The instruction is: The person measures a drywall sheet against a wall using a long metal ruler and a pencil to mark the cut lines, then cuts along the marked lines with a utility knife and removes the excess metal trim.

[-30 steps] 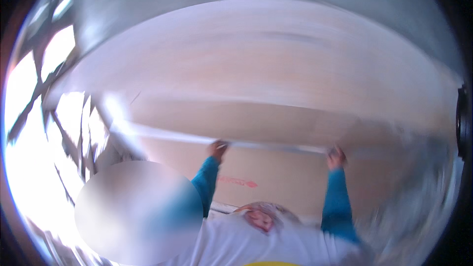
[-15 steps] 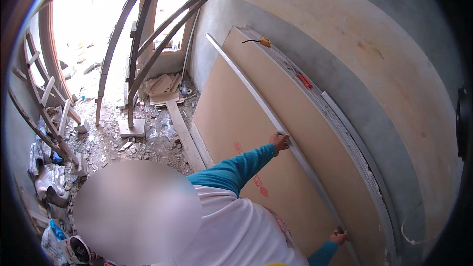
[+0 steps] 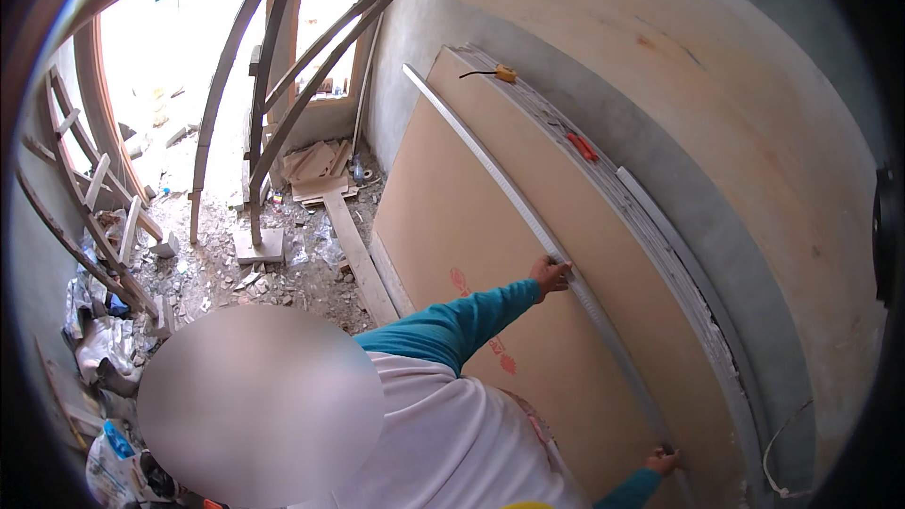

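Both left hand and right hand grip the bar along the board; uneven pressure could skew it.

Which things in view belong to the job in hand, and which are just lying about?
Job in hand, seemingly:
bar, held by left hand and right hand
boards behind it

Lying about, likely:
yellow tool
red tool
planks
rubble
bags

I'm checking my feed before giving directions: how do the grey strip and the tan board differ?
The grey strip is narrow; the tan board is broad. The strip is pale grey, the board tan with red markings. The strip lies in front; the board is behind it. Both run toward the lower right.
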`<state>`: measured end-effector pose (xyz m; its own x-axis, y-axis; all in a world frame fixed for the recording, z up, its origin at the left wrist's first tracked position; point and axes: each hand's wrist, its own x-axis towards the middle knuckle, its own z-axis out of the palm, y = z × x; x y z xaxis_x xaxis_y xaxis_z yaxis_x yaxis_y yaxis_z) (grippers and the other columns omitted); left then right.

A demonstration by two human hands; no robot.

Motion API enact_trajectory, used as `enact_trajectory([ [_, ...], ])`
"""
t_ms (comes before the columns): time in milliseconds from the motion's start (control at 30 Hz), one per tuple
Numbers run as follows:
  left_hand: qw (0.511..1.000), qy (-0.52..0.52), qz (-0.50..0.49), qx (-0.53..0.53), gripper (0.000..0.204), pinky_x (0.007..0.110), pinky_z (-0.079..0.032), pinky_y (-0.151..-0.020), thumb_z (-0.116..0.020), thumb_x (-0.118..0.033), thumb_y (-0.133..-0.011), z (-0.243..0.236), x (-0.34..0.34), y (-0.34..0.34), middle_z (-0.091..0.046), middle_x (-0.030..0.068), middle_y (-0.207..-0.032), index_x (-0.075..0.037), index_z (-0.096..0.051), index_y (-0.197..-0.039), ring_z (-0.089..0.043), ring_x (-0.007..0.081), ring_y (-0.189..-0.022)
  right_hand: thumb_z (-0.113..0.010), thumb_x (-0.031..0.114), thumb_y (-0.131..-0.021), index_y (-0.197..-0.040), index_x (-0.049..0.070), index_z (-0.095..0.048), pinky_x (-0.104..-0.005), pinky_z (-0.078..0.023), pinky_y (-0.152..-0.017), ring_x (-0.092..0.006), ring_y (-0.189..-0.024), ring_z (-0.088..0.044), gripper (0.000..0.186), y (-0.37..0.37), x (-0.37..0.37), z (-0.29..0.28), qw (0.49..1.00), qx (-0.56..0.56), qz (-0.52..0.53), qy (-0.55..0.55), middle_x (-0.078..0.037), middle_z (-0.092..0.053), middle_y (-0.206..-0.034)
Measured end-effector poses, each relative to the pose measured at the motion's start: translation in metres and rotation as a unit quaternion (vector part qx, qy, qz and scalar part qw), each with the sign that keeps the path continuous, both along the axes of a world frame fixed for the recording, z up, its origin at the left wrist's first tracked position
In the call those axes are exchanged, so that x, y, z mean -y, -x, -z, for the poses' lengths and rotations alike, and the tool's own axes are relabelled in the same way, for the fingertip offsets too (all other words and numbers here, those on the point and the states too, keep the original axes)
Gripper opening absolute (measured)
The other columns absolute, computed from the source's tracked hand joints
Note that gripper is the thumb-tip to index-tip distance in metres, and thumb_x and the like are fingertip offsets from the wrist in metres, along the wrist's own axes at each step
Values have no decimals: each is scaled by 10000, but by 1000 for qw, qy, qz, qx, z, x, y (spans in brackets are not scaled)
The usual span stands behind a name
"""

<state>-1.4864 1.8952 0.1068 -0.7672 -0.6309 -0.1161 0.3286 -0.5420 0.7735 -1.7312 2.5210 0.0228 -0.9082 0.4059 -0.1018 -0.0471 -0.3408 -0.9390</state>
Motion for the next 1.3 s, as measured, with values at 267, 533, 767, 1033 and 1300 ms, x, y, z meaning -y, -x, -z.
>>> enact_trajectory([
  [267,1000,21,14,15,408,431,-606,-826,-722,-255,-891,-6,-1,1,-645,164,-1075,27,-550,-1130,-676,297,-933,-691,255,-878,-1356,42,-467,-385,-485,-610,-267,-798,-562,570,-5,7,-6,951,27,20,-309,-168,-582,-1084],
  [533,999,-9,38,-12,330,428,-612,-766,-691,-214,-902,17,9,25,-662,154,-1031,0,-566,-1120,-690,283,-888,-699,278,-888,-1391,-52,-449,-456,-479,-978,-381,-1158,-575,652,-8,-24,14,665,-61,10,-744,-258,-497,-1362],
  [767,931,321,175,-16,336,384,-516,-959,-455,-277,-1003,35,28,44,-655,130,-1158,-22,-602,-1165,-623,253,-1096,-628,321,-949,-1328,12,-542,-477,-487,-970,-356,-1217,-537,497,-63,28,40,990,-115,15,-80,-189,-530,-1362],
  [1033,975,142,169,-15,319,353,-506,-1002,-486,-272,-1033,9,128,-54,-652,126,-1172,3,-608,-1138,-619,240,-1110,-736,168,-833,-1012,78,-587,-393,-462,-587,-202,-805,-597,250,-95,211,-39,932,-96,96,337,-49,-614,-892],
  [1300,984,92,153,-2,371,368,-536,-984,-504,-300,-1028,-4,145,-73,-646,162,-1144,48,-583,-1126,-613,271,-1114,-746,132,-800,-898,107,-514,-367,-470,-579,-172,-775,-571,253,-152,228,-71,935,-46,120,332,-29,-575,-887],
])
